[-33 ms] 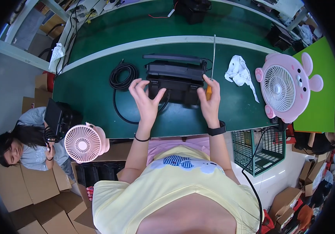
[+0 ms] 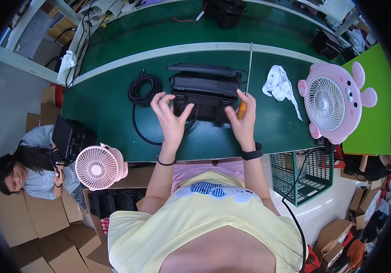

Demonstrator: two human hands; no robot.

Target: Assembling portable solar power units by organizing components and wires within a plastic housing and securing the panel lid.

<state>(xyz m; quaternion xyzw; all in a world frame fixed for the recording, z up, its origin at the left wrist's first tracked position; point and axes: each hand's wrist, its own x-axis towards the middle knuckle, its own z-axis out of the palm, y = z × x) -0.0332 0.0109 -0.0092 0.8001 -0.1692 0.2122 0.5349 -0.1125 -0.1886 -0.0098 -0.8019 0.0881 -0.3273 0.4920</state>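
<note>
A black plastic box with latches along its near side stands on the green workbench, its flat hinged panel tilted up at the back. My left hand grips the box's near left corner, fingers bent at the side and thumb against the front. At the right end is my right hand, closed around the orange handle of a screwdriver whose long shaft points away from me. Its thumb reaches to the box's right latch. A black cable runs from the box's front to a coil on the left.
A white cloth lies right of the screwdriver. Farther right sits a pink animal-shaped fan; a smaller pink fan is at the near left. A co-worker handles another black device at left. A green crate stands below the bench.
My right hand has shifted slightly left, its thumb now against the box's front. The screwdriver handle has moved left with it, and its tip leans a little more right. My left hand stays put.
</note>
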